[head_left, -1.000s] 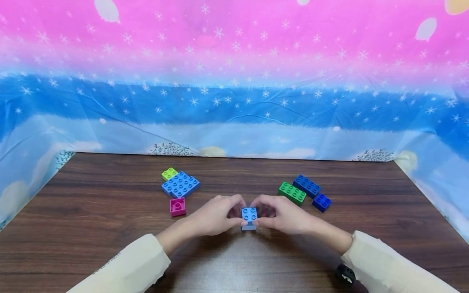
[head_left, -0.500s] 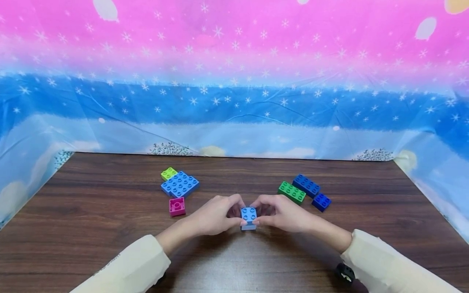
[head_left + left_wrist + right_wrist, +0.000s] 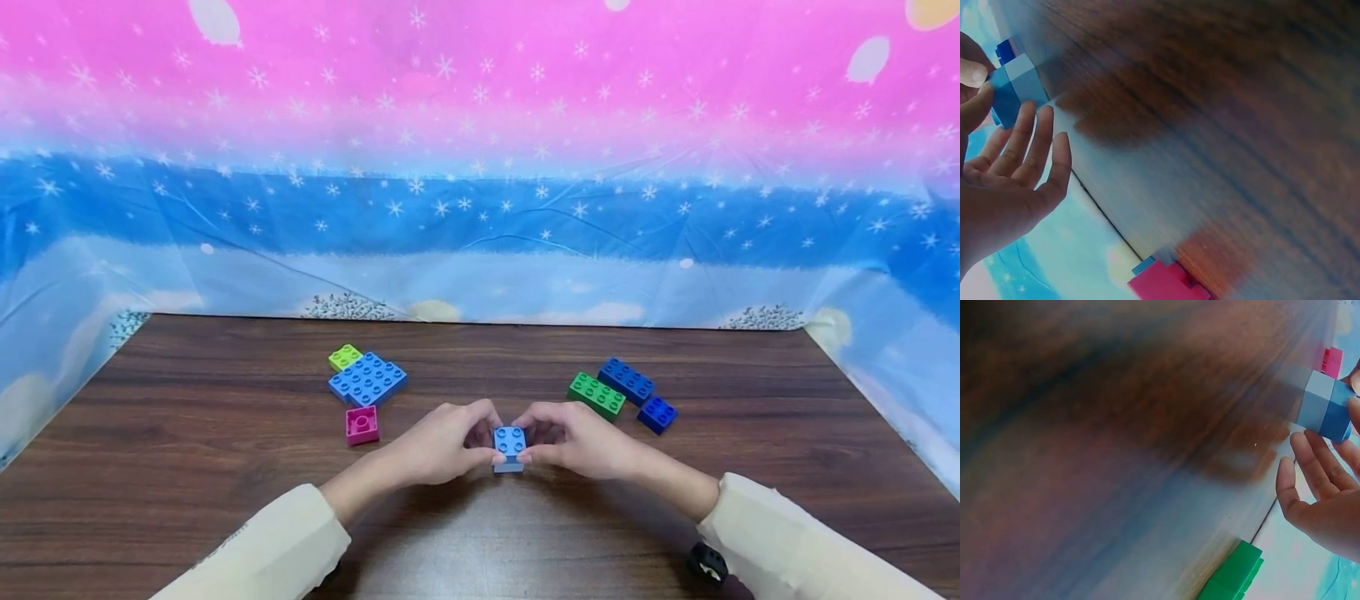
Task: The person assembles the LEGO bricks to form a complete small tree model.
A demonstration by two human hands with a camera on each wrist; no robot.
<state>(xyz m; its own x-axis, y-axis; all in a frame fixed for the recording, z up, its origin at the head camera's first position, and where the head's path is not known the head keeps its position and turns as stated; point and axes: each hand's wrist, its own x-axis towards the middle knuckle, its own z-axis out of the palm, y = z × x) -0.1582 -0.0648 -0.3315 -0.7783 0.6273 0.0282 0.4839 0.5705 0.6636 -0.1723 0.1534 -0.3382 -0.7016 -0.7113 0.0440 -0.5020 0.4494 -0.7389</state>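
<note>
A blue toy building brick [image 3: 510,438] sits on top of a pale grey-blue brick [image 3: 508,468], both upright near the middle of the table. From the left side my left hand [image 3: 448,444] pinches this small stack between thumb and fingers. My right hand [image 3: 579,442] pinches it from the other side. In the left wrist view the blue brick [image 3: 1004,94] lies between thumb and fingers, the other fingers fanned beside the pale brick [image 3: 1025,79]. The right wrist view shows the pale brick [image 3: 1315,400] flush against the blue one, without a visible gap.
Left on the wooden table [image 3: 225,467] lie a lime brick [image 3: 345,357], wide blue studded pieces [image 3: 369,379] and a pink brick [image 3: 362,425] turned underside up. To the right are a green brick [image 3: 596,395], a dark blue brick [image 3: 627,380] and a smaller blue brick [image 3: 657,414]. A patterned cloth [image 3: 480,217] hangs behind.
</note>
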